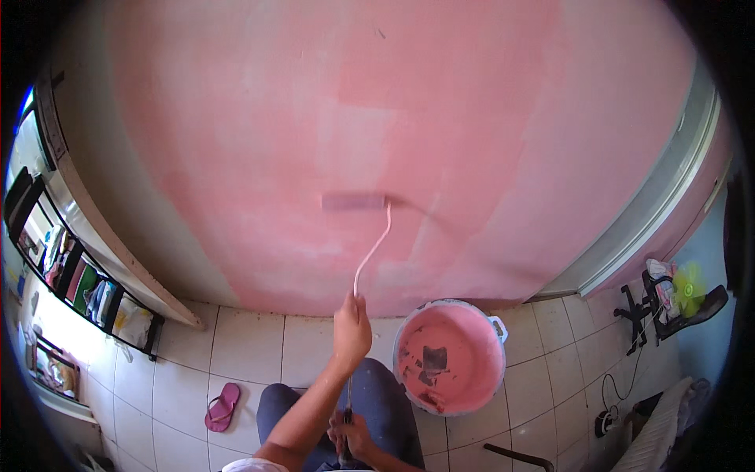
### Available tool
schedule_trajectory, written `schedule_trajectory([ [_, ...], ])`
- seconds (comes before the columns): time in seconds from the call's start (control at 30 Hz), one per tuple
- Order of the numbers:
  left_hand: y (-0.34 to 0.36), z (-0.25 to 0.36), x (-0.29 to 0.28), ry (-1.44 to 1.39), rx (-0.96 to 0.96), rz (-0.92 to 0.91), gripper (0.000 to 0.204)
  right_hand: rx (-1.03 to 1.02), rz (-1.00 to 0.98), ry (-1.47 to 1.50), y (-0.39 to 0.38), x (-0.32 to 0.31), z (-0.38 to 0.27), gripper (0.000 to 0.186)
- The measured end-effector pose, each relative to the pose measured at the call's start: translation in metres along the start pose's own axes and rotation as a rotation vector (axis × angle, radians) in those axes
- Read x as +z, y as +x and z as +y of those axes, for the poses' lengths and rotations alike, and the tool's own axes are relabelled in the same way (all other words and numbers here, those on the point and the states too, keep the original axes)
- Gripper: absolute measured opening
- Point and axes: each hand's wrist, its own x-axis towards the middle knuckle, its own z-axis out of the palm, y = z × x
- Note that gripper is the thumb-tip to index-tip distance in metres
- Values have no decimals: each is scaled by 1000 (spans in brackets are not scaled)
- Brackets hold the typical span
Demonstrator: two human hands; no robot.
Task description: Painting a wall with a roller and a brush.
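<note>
A paint roller [354, 202] with a long, bent wire frame rests its sleeve against, or very near, a wall [456, 149] patchily coated in pink. Higher on the rod, my left hand [351, 329] is closed around it, the arm stretched forward. Close to my lap my right hand [354, 437] grips the dark lower handle of the same roller. To the right of my knees stands a round white tub [503, 370], pink inside, with a dark rectangular patch and dark smears in it.
One pink flip-flop [222, 407] lies on the tiled floor [177, 391] to my left. A black shelf rack [101, 303] with folded items stands farther left. At the right are a dark chair [696, 307] with things on it, a cable and a curved dark bar [519, 456].
</note>
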Motion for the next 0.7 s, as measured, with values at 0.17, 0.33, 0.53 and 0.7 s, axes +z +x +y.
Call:
schedule_trajectory([
  [0.17,49,81,-23,-20,87,-4,26,-62,-190,-174,26,60,-64,16],
  [0.33,27,25,-15,-8,105,-6,25,-39,-250,5,26,27,-23,15],
  [0.53,-25,-63,2,76,-135,-38,29,132,40,183,5,-16,45,14],
  [0.7,-19,-66,-8,116,-89,-20,27,224,-17,270,2,9,41,14],
])
